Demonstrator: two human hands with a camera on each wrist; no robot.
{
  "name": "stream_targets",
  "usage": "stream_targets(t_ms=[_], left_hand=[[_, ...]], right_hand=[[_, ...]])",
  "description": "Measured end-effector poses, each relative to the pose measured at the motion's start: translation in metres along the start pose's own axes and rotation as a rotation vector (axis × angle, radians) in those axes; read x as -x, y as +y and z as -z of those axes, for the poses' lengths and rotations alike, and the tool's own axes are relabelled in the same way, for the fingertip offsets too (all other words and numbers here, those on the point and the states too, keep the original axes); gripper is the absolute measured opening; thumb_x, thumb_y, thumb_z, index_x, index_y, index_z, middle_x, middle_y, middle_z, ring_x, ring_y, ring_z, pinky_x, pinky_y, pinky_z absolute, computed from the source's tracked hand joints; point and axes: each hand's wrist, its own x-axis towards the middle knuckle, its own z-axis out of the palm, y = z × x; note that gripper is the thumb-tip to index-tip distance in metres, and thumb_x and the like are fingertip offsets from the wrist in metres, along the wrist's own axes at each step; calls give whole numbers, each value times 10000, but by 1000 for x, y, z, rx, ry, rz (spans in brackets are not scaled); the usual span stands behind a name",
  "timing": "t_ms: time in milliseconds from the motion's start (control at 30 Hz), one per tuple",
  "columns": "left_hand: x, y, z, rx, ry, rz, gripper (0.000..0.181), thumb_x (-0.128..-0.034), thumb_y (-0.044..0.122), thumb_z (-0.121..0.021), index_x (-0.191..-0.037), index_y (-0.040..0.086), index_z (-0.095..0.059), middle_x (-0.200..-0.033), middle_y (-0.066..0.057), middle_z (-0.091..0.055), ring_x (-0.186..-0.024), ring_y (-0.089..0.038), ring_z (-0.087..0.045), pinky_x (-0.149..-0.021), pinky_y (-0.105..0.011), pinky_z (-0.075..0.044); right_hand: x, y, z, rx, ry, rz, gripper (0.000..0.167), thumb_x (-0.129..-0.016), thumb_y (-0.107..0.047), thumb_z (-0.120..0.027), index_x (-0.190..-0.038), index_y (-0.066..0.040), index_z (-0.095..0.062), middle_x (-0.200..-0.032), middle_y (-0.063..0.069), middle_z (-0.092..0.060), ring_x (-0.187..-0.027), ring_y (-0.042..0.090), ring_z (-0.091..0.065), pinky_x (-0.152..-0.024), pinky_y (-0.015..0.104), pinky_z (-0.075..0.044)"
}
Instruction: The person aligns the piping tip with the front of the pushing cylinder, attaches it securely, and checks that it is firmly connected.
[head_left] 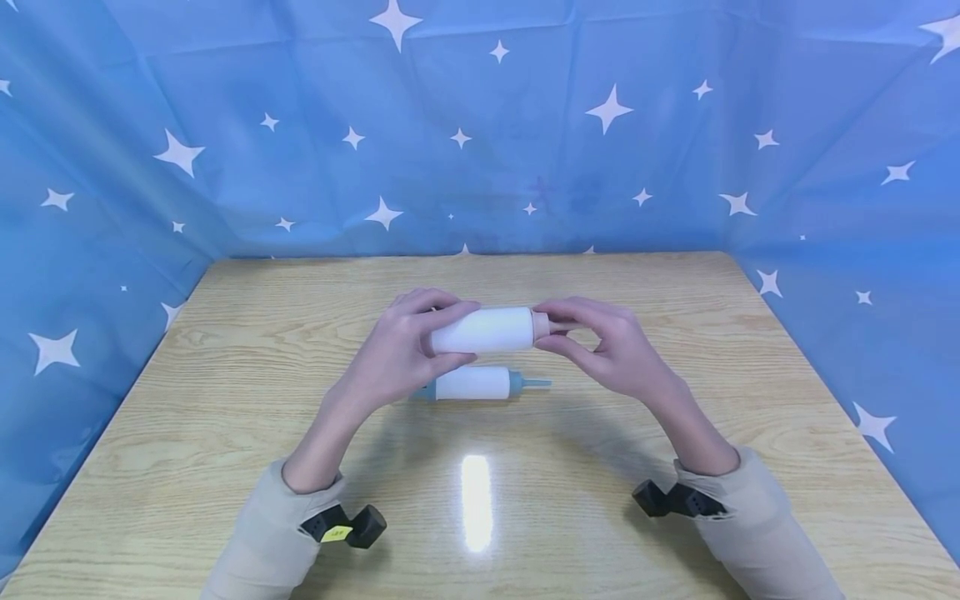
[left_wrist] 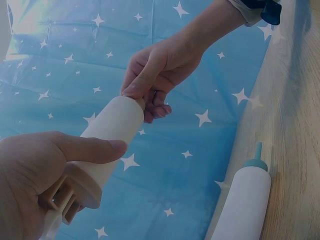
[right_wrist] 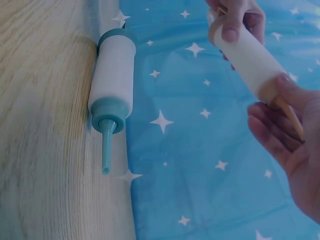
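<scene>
A large white syringe-like dispenser (head_left: 483, 330) with beige end pieces is held level above the table between both hands. The left hand (head_left: 412, 337) grips its rear end, thumb along the white barrel. In the left wrist view, a beige collar with a looped handle (left_wrist: 75, 192) shows under that hand. At the other end, the right hand (head_left: 600, 342) pinches the beige cap (head_left: 541, 325), from which a thin nozzle (right_wrist: 291, 117) points toward the palm. A second dispenser (head_left: 474, 383), white with teal ends and a teal nozzle, lies on the table just below the held one.
The wood-grain table (head_left: 225, 400) spreads out beneath both arms. Blue cloth with white stars (head_left: 480, 125) hangs behind it and along both sides. Dark wrist cameras (head_left: 345, 527) sit on the sleeves, and a bright light reflection (head_left: 477, 504) shows near the front.
</scene>
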Motion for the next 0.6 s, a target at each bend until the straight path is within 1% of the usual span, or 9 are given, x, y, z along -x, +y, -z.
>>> stream_targets(t_ms=[133,233,300,500,600], left_hand=[[0,0,-1,4,3,-4,512,-763,131,-900,-1238,65,-723,-1132,-108,-692,-1074,-297,-611,-869,-460,-515],[1,-1,-1,4,6,-9,506,-764,130,-898,-1235,67,-725,-1133,-103,-693,-1072,-295,-612,-872,-459,-507],[0,-1,-1,4,8,-13,511,-760,135,-902,-1235,68,-725,-1138,-103,-693,-1074,-295,-612,-876,-458,-502],[0,-1,-1,9,8,-17,509,-761,137,-902,-1235,74,-726,-1147,-97,-694,-1082,-293,-613,-869,-453,-518],[0,-1,-2,15,5,-12,511,-760,134,-902,-1236,74,-726,-1153,-97,-693,-1089,-293,-611,-861,-452,-526]], right_hand=[[1,1,0,2,3,-2,299,-915,-129,-758,-1166,25,-705,-1107,139,-729,-940,211,-724,-833,236,-565],[1,1,0,14,1,-7,336,-966,-261,-698,-1146,22,-714,-1086,132,-735,-922,213,-727,-823,224,-565],[2,1,0,20,-1,-9,343,-982,-283,-671,-1129,23,-717,-1071,128,-738,-910,211,-727,-812,221,-567],[3,0,-1,-15,-6,-29,292,-1003,-224,-640,-1104,40,-712,-1031,141,-736,-825,199,-734,-712,225,-584],[4,0,-2,-23,-8,-47,321,-1015,-259,-617,-1099,36,-712,-998,129,-736,-764,188,-731,-674,218,-583]])
